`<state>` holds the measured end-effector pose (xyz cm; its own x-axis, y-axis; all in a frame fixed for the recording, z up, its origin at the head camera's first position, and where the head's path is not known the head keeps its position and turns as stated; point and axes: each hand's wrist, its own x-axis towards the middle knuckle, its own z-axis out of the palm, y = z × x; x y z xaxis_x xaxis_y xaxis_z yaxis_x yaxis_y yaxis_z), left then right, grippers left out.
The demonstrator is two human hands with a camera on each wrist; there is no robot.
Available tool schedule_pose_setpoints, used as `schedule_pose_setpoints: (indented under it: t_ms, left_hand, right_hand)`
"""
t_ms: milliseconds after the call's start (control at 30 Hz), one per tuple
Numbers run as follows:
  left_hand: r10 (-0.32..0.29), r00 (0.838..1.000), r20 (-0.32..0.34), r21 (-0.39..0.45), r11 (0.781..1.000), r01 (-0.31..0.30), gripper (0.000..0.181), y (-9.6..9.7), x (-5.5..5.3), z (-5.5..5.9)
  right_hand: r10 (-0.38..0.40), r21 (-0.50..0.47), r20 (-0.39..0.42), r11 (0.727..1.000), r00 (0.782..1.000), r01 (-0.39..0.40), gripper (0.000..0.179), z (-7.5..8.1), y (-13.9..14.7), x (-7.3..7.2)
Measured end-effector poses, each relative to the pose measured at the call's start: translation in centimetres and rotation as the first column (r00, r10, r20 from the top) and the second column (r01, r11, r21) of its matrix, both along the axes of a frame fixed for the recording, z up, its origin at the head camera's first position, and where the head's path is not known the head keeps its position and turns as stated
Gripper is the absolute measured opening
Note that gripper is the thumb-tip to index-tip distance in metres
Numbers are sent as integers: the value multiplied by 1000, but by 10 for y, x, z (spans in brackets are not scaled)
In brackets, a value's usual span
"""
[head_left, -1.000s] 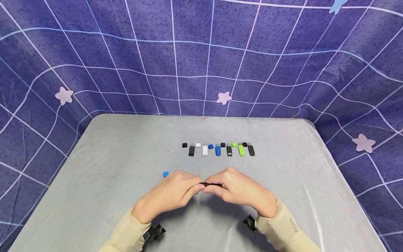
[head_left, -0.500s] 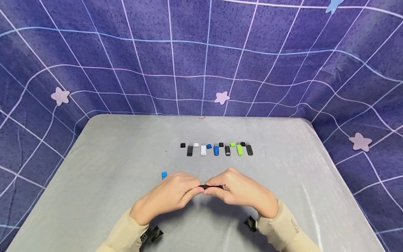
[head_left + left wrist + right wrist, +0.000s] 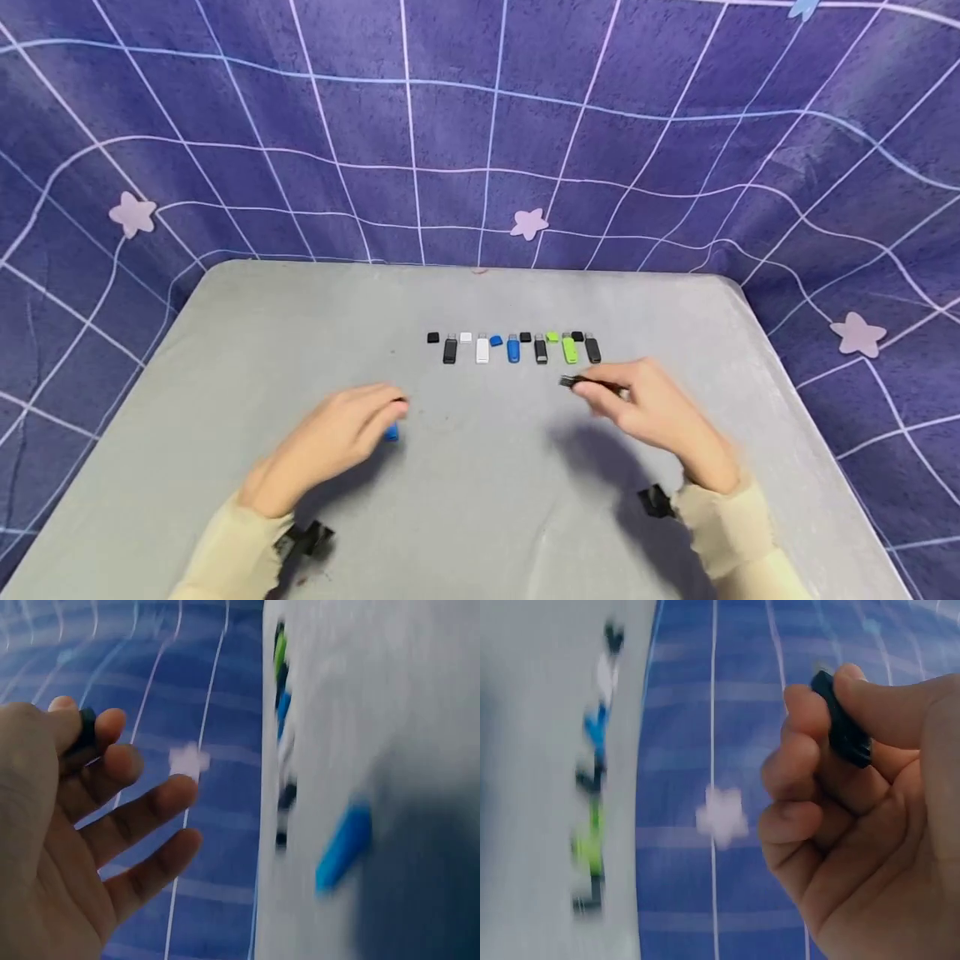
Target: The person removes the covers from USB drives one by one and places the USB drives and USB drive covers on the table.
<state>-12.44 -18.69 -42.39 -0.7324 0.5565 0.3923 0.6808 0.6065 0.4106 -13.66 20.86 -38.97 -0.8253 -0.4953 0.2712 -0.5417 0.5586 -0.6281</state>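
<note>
Between thumb and forefinger, my left hand (image 3: 330, 442) pinches a small black USB stick cap (image 3: 88, 729) above the left part of the table. My right hand (image 3: 660, 408) grips a black USB stick (image 3: 844, 727), its bare metal plug pointing left in the head view. A blue USB stick (image 3: 345, 844) lies on the table below the left hand, which partly covers it in the head view. The right fingertips are close to the right end of a row of uncapped USB sticks, where a black one (image 3: 592, 349) and a green one (image 3: 570, 350) lie.
The row continues leftward with another black stick (image 3: 541, 350), a blue one (image 3: 513, 350), a white one (image 3: 482, 350) and a black one (image 3: 450, 350). Small caps, such as a white cap (image 3: 466, 337), lie beside their plugs. A purple curtain (image 3: 337, 133) borders the grey table (image 3: 300, 317).
The hands were together on one black USB stick and have parted. The left hand went left with the cap; the right hand moved right and farther out with the stick, its plug now bare.
</note>
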Motion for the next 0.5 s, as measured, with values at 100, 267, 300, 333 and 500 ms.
schedule_pose_setpoints:
  t_ms: [100,267,300,333,500]
  left_hand:
    - [-27,998,56,4,1000,27,14,13,-1,-1]
    - [-23,998,57,29,999,21,20,13,-1,-1]
    - [-21,999,49,19,1000,20,22,12,-3,0]
    - [-22,999,41,9,1000,22,23,10,-6,1]
    - [-40,999,-27,-26,999,39,26,3,-22,3]
  right_hand:
    - [49,-51,-17,997,999,-50,11,-3,-16,-3]
    - [29,-104,-77,994,997,-37,9,-4,-31,-6]
    - [21,-110,-76,994,997,-29,11,-3,-33,-7]
    - [9,-116,-79,993,997,-18,13,-3,-35,-9]
    - [-94,-130,-51,988,994,87,17,-5,-48,-19]
